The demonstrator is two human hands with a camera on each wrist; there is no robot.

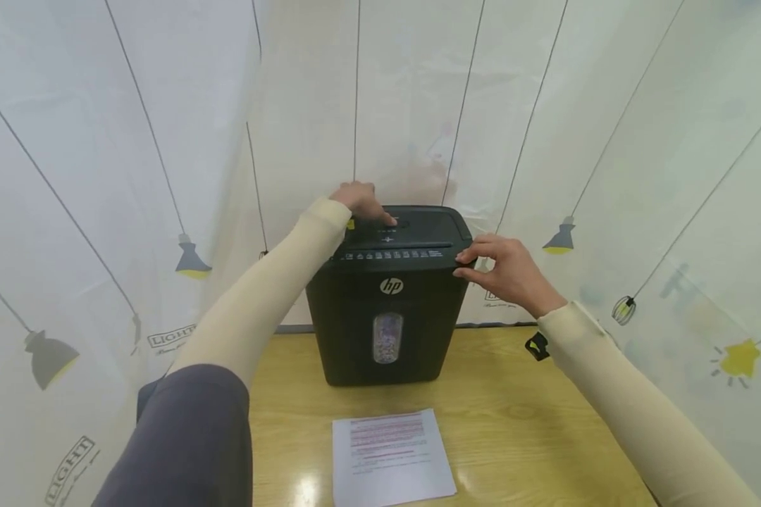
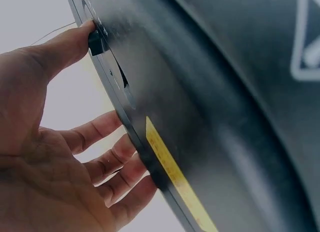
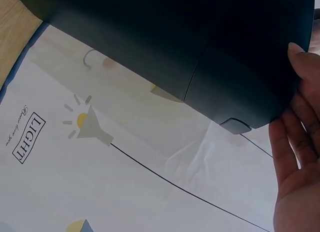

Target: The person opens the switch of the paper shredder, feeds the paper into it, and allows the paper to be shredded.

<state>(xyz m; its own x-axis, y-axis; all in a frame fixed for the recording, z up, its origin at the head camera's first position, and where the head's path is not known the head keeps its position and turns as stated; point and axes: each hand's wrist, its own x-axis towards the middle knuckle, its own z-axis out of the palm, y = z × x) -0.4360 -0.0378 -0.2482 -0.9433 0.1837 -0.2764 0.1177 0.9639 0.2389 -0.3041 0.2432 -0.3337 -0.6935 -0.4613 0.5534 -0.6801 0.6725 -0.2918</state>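
A black paper shredder (image 1: 361, 331) marked "hp" stands upright on the wooden table. My left hand (image 1: 363, 200) reaches over its top from the left. In the left wrist view, the thumb presses on a small black slide switch (image 2: 96, 43), while the other fingers lie loosely against the lid's back edge. My right hand (image 1: 510, 271) holds the shredder's front right top corner, thumb on the front and fingers over the rim. A clear window (image 1: 387, 338) in the shredder's front shows shredded bits inside.
Printed sheets of paper (image 1: 393, 458) lie on the table (image 1: 514, 408) in front of the shredder. A white curtain (image 1: 304, 91) with lamp drawings hangs behind and at both sides. A small black object (image 1: 537, 346) is near the right forearm. Yellow tape or a label (image 2: 172, 167) marks the lid.
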